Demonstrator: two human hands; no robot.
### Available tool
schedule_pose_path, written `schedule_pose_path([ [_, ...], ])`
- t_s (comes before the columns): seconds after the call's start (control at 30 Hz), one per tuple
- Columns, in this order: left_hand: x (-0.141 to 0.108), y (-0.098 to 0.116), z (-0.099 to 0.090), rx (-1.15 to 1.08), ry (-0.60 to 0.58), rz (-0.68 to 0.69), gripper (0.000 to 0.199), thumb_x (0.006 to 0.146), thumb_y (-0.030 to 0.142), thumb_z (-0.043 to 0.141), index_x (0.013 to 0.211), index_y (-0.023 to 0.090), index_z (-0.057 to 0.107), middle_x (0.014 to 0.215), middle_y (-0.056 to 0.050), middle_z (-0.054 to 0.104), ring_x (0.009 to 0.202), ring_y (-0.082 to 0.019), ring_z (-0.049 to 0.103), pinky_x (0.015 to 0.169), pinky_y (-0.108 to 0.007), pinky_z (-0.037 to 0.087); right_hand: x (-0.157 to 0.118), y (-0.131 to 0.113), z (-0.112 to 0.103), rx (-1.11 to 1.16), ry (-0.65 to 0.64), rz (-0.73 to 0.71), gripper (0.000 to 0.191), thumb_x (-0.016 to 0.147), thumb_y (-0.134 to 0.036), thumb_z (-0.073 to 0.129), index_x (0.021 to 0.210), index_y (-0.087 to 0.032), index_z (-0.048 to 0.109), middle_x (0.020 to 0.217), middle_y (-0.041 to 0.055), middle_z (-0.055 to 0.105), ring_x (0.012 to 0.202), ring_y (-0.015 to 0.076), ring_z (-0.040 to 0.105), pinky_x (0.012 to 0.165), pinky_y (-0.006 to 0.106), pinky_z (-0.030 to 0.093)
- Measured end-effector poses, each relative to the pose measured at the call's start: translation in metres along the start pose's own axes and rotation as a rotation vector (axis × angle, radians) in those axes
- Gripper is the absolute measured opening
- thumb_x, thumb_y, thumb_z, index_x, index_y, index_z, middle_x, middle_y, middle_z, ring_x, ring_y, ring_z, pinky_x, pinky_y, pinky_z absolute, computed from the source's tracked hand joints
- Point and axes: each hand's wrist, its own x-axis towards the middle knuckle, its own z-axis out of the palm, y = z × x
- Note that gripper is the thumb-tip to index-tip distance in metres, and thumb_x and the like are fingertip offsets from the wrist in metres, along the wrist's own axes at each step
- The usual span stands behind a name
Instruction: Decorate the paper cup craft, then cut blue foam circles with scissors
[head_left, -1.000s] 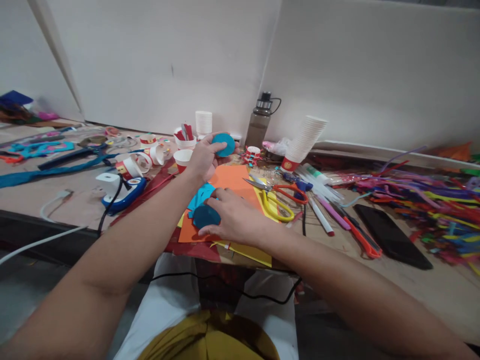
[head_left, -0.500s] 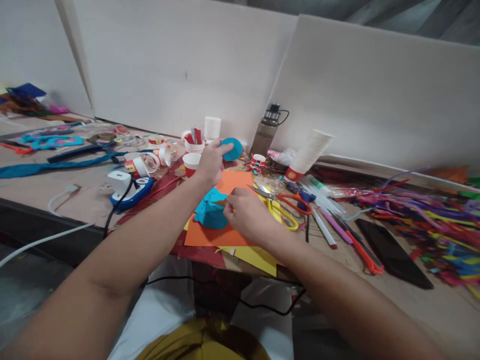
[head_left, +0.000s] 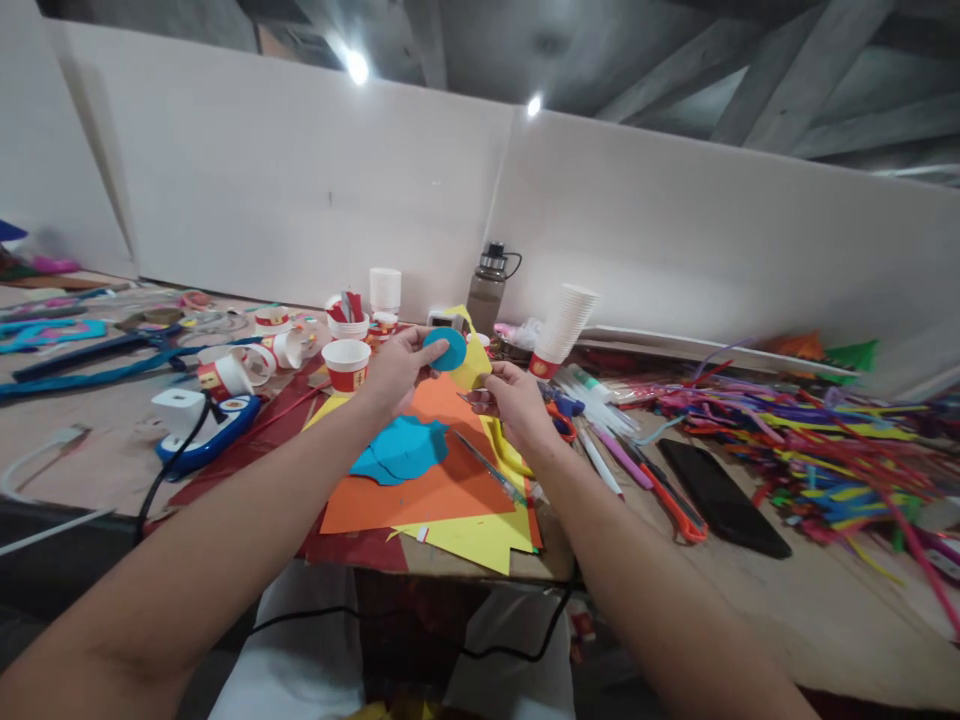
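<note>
My left hand [head_left: 396,375] is closed on a round blue paper disc [head_left: 444,349], held up above the table. Close beside it, my right hand [head_left: 511,400] pinches a yellow paper piece [head_left: 471,366], which reaches up behind the disc's right edge. A small dark tip pokes out by my right fingers; I cannot make out what it is. Below both hands, cut blue paper [head_left: 401,450] lies on orange paper [head_left: 427,500]. A thin pen-like thing [head_left: 491,468] rests on the orange sheet. Yellow handles [head_left: 510,455] show partly beneath my right wrist.
Paper cups [head_left: 346,365] and a water bottle [head_left: 487,288] stand behind. To the right are a leaning cup stack [head_left: 564,325], markers [head_left: 600,462], an orange cutter [head_left: 679,510], a phone [head_left: 724,497] and colourful pipe cleaners [head_left: 832,430]. A blue power strip [head_left: 210,435] sits left.
My right hand has moved up from the blue paper on the table and holds the yellow piece beside the disc. My left hand still holds the disc. The camera view has tilted up.
</note>
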Motion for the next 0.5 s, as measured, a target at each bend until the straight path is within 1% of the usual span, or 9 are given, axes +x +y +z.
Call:
schedule_pose_path([
  [0.1,-0.004,-0.005,0.003,0.041,-0.040,-0.078,0.030,0.067,0.033,0.077,0.087,0.014,0.065,0.082,-0.004,0.067,0.069,-0.012,0.059,0.056,-0.024,0.047,0.000,-0.002,-0.002,0.048,0.018,-0.027,0.012,0.071,-0.019,0.061,0.082,-0.017,0.057,0.074,-0.0002,0.064,0.059,0.0092,0.063,0.050,0.021,0.052],
  [0.2,-0.008,-0.007,0.006,0.096,-0.046,-0.104,0.030,0.067,0.031,0.077,0.088,0.014,0.065,0.086,-0.005,0.067,0.073,-0.013,0.060,0.061,-0.026,0.050,0.000,-0.003,-0.004,0.090,0.023,-0.033,0.008,0.075,-0.020,0.060,0.081,-0.017,0.056,0.071,-0.0007,0.063,0.059,0.0091,0.063,0.052,0.021,0.053],
  [0.37,-0.012,-0.011,0.006,0.150,-0.019,-0.077,0.031,0.062,0.029,0.081,0.080,0.016,0.060,0.078,0.000,0.063,0.067,-0.010,0.057,0.056,-0.021,0.044,0.000,0.000,-0.003,0.102,-0.015,-0.045,0.013,0.073,-0.023,0.066,0.081,-0.018,0.056,0.069,-0.0015,0.065,0.058,0.0094,0.063,0.053,0.021,0.053],
  [0.43,-0.012,-0.014,0.005,0.167,-0.007,-0.064,0.032,0.062,0.029,0.082,0.078,0.016,0.058,0.076,0.001,0.062,0.065,-0.009,0.056,0.054,-0.020,0.042,-0.001,0.002,-0.003,0.098,-0.039,-0.048,0.017,0.072,-0.026,0.068,0.080,-0.018,0.055,0.067,-0.0022,0.063,0.057,0.0097,0.063,0.053,0.021,0.052],
  [0.5,-0.011,-0.016,0.004,0.176,0.006,-0.072,0.033,0.062,0.030,0.081,0.081,0.017,0.059,0.076,0.001,0.063,0.065,-0.009,0.056,0.054,-0.020,0.041,-0.002,0.003,-0.003,0.093,-0.066,-0.054,0.022,0.069,-0.031,0.071,0.079,-0.018,0.055,0.066,-0.0029,0.062,0.057,0.0096,0.063,0.052,0.021,0.052],
])
